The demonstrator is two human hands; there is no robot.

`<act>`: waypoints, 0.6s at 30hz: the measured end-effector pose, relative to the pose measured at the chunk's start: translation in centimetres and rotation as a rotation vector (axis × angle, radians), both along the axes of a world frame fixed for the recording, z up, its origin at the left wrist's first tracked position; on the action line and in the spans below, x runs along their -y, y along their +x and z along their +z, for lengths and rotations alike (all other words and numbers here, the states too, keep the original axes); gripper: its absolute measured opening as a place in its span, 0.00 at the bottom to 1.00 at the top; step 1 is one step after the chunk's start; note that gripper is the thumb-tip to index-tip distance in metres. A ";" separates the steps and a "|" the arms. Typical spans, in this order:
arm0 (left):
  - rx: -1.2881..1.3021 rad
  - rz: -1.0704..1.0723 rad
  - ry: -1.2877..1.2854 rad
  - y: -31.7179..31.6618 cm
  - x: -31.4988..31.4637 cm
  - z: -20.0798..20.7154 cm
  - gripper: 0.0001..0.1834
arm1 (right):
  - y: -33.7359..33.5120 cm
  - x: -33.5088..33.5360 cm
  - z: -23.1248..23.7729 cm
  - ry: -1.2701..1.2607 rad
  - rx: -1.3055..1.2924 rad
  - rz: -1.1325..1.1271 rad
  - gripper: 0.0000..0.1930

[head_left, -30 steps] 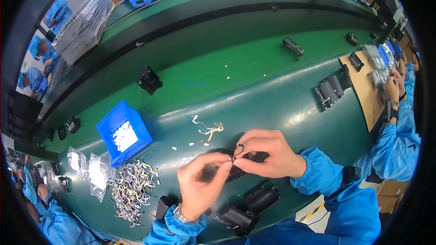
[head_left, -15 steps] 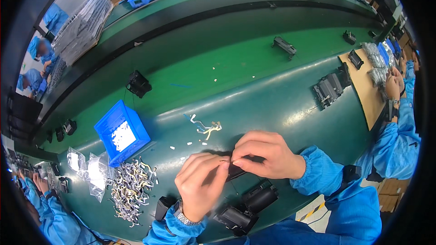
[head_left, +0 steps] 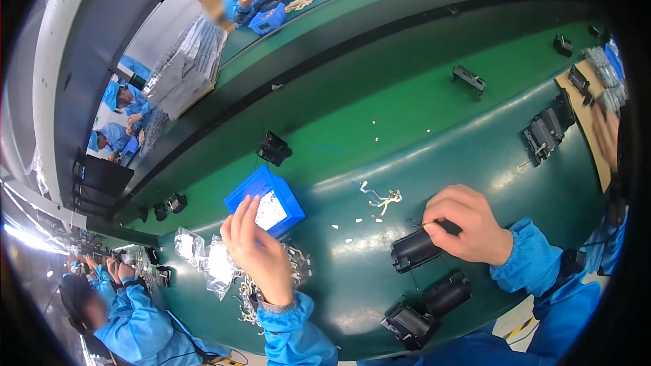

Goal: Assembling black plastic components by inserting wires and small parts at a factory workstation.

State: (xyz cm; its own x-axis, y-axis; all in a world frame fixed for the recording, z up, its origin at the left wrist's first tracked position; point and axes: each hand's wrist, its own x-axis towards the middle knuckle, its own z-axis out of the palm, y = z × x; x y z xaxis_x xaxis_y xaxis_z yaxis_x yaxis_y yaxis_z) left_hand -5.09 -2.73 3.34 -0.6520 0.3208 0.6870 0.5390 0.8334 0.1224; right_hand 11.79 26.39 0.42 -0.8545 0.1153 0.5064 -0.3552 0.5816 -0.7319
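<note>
My left hand (head_left: 256, 251) reaches over the near edge of a blue bin (head_left: 291, 202), its fingers stretched out and nothing visible in them. Small white pieces (head_left: 272, 211) lie inside that bin. Thumb and fingers of my right hand (head_left: 468, 224) pinch a thin dark wire at the end of a black plastic housing (head_left: 413, 252); the grip itself is partly hidden. Below my left hand spreads a pile of short white-and-grey cables (head_left: 298, 264), partly covered by the hand. Nearer to me stand two more black parts, a rounded one (head_left: 449, 293) and a boxy one (head_left: 409, 324).
Clear plastic bags (head_left: 220, 264) lie left of the cable pile. A few loose cables (head_left: 385, 198) and small white bits (head_left: 359, 221) dot the bench. Black assemblies (head_left: 544, 135) stand right and on the green strip (head_left: 380, 95) beyond. Co-workers sit left, right and across.
My left hand has let go of the dark wire and moved left to the blue bin. My right hand keeps its pinch. The view has turned left, shifting the scene rightward.
</note>
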 end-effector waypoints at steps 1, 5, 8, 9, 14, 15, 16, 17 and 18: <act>-0.001 0.005 -0.001 0.9 -1.0 0.2 0.20 | 0.0 -0.1 0.2 0.104 -0.003 -0.024 0.06; 0.210 -0.645 0.177 5.6 -5.4 1.3 0.23 | 0.1 0.0 0.5 0.434 -0.054 -0.057 0.09; 0.271 -0.749 0.111 7.6 -7.3 0.2 0.21 | 0.2 0.5 1.0 0.513 -0.069 0.009 0.10; 0.287 -0.763 0.124 7.7 -7.4 -0.3 0.18 | 0.3 0.6 1.0 0.515 -0.055 0.018 0.10; 0.405 -0.745 0.197 7.7 -7.6 -0.9 0.11 | 0.3 0.7 1.0 0.409 -0.069 0.037 0.09; 0.431 -0.746 0.206 7.7 -7.5 -0.9 0.11 | 0.2 0.7 1.0 0.352 -0.048 0.070 0.09; 0.457 -0.748 0.215 7.6 -7.5 -0.8 0.10 | 0.2 0.6 0.9 0.371 -0.029 0.071 0.09; 0.490 -0.751 0.246 7.6 -7.5 -0.6 0.09 | 0.2 0.5 0.8 0.250 0.011 0.123 0.09; 0.552 -0.744 0.283 7.7 -7.4 -0.6 0.09 | 0.2 0.5 0.9 0.128 0.050 0.173 0.09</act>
